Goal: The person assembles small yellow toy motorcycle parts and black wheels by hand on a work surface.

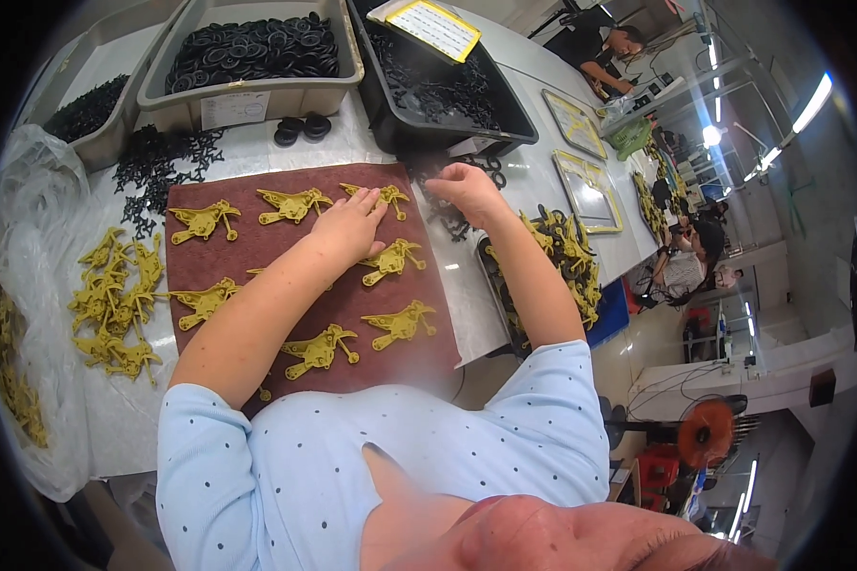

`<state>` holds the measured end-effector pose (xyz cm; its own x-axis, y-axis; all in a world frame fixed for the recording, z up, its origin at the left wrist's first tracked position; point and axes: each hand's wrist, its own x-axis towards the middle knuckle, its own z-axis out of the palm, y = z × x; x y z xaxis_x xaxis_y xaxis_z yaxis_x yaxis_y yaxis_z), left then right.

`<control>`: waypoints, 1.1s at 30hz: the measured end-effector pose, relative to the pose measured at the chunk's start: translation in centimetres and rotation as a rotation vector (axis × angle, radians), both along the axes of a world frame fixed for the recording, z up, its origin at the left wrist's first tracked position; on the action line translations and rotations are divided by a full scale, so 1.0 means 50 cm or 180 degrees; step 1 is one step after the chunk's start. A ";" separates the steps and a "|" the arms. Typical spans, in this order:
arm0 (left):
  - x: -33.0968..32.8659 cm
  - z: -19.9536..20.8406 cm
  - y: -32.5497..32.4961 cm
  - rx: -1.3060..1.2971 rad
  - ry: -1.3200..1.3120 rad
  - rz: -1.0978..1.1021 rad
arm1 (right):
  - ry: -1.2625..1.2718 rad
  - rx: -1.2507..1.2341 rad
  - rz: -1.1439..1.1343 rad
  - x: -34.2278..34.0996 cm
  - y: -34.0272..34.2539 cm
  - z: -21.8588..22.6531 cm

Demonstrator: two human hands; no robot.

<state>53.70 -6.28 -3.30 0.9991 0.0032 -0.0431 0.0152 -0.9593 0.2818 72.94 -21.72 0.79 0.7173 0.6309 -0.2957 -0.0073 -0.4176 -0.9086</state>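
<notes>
On a dark red cloth (343, 300) lie several olive-yellow plastic parts, such as one yellow part (203, 221) at the cloth's far left, spaced out in rows. My left hand (350, 226) rests with its fingers stretched out, the fingertips touching the yellow part (390, 197) at the far right of the cloth. Just beyond the cloth's right edge, my right hand (470, 194) has its thumb and fingers pinched together. Whatever is between them is too small to make out. Below and beside it lie small black plastic pieces (452, 221).
Grey bins hold black discs (257, 54) and small black pieces (88, 109); a black bin (390, 124) stands behind my right hand. Loose yellow parts (114, 295) and a clear plastic bag (52, 381) lie left. A tray of yellow-and-black assemblies (567, 266) sits right. Other people work far right.
</notes>
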 end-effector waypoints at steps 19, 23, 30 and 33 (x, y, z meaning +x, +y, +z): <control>-0.005 -0.006 -0.002 0.0160 -0.0100 -0.0014 | -0.1897 -0.0656 0.1542 -0.027 0.125 -0.014; -0.003 -0.008 -0.003 0.0183 -0.0120 0.0016 | -0.2298 -0.0905 0.1740 -0.027 0.133 -0.004; -0.004 -0.007 -0.004 0.0202 -0.0107 0.0025 | -0.1970 -0.0817 0.1803 -0.007 0.133 -0.016; -0.005 -0.003 -0.005 0.0201 -0.0100 0.0025 | -0.1955 -0.0798 0.1857 -0.005 0.134 -0.015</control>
